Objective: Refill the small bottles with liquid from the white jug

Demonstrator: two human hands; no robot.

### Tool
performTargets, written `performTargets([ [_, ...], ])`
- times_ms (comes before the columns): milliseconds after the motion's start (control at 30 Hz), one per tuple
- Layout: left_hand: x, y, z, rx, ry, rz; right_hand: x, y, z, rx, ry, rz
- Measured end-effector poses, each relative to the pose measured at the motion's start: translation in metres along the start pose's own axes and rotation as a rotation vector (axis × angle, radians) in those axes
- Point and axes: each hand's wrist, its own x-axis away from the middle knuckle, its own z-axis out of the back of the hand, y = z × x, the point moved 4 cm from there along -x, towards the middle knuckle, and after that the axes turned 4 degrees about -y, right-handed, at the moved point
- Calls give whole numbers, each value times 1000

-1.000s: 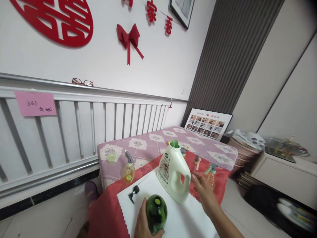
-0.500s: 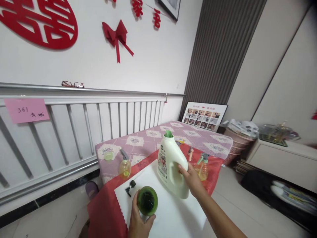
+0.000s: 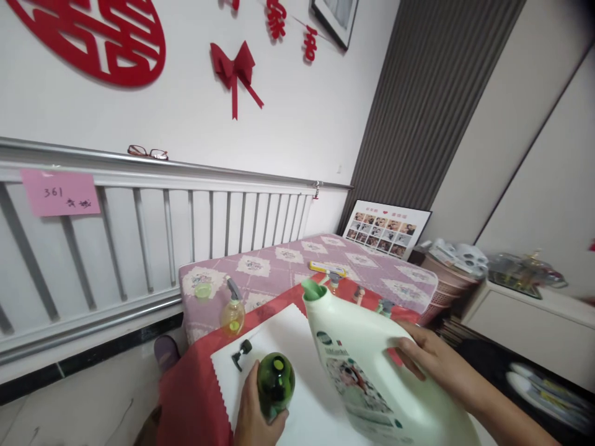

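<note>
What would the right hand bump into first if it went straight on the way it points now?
The pale green jug itself: the right hand has its fingers hooked around it, and much of the jug seems to lie straight ahead. What it would meet past that is hard to tell, since depth is unclear.

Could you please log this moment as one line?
left hand: holding green bottle | right hand: gripping tilted jug by handle | pump top: on white mat

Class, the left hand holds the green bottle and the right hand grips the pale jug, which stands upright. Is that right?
Not quite: the head view shows the pale jug tilted to the left, not upright. The left hand does hold the green bottle and the right hand grips the jug.
</note>
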Motion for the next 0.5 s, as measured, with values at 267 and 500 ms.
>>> performTargets([
  [267,-4,-7,3,29,-108,18,2,-27,0,74,-159,-82],
  [500,-3,-5,2,-4,-85,-2,-4,-48,-4,265,-212,-86],
])
